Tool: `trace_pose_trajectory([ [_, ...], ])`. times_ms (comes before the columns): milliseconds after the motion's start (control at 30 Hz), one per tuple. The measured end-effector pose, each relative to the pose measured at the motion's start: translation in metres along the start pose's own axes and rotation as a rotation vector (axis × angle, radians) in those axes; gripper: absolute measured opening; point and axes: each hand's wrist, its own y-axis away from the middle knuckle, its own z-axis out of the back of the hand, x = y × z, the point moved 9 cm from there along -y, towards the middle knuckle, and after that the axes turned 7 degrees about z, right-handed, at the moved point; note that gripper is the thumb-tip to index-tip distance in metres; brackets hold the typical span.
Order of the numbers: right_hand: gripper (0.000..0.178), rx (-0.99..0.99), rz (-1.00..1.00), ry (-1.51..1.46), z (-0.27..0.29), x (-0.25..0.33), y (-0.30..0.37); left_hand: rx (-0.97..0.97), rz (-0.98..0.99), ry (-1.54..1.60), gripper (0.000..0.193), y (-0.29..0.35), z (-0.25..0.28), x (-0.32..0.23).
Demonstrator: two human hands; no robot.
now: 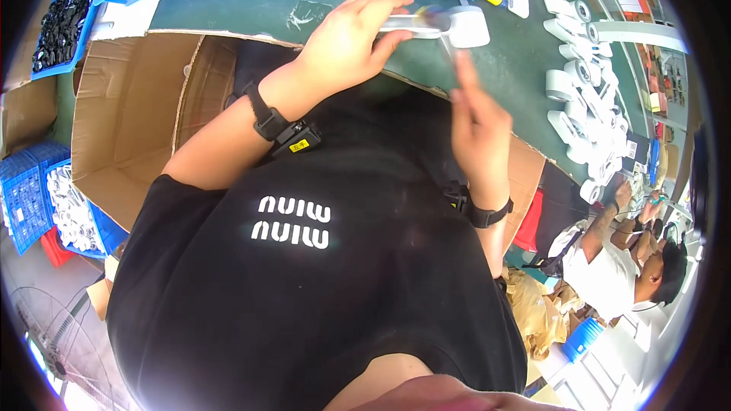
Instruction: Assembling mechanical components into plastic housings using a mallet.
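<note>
The left hand (pixel 346 42) pinches a white part (pixel 457 27) over the bench (pixel 495 84) — mid-assembly, I'd judge; the right hand (pixel 476 125), empty with fingers loosely raised, hangs just below — it needs aligning.

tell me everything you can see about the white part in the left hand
The white part looks like smooth plastic: a blocky, rounded head at the right end and a slimmer, shinier stem running left. It lies roughly level above the green bench. The left hand pinches the stem between thumb and fingers. The right hand is raised just below it, one fingertip near the head; motion blur hides whether it touches.
</note>
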Motion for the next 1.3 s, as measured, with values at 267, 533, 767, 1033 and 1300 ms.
trace_pose_trajectory([
  [267,0.046,-0.127,-0.32,-0.388,0.034,-0.051,0.013,0.154,-0.004,-0.019,0.036,-0.009,0.011,-0.007],
  [533,0.046,-0.213,-0.392,-0.653,0.03,-0.098,0.026,-0.026,-0.014,0.048,0.046,-0.054,0.053,-0.061],
  [767,0.049,-0.144,-0.421,-0.779,0.031,-0.106,0.026,0.355,-0.101,-0.321,0.027,-0.052,-0.037,-0.07],
  [1033,0.05,-0.174,-0.424,-0.763,0.031,-0.106,0.03,0.206,-0.042,-0.46,0.01,-0.164,-0.019,-0.032],
  [1300,0.047,-0.143,-0.443,-0.804,0.028,-0.108,0.027,0.465,0.161,-0.701,0.02,-0.29,-0.035,0.16],
])
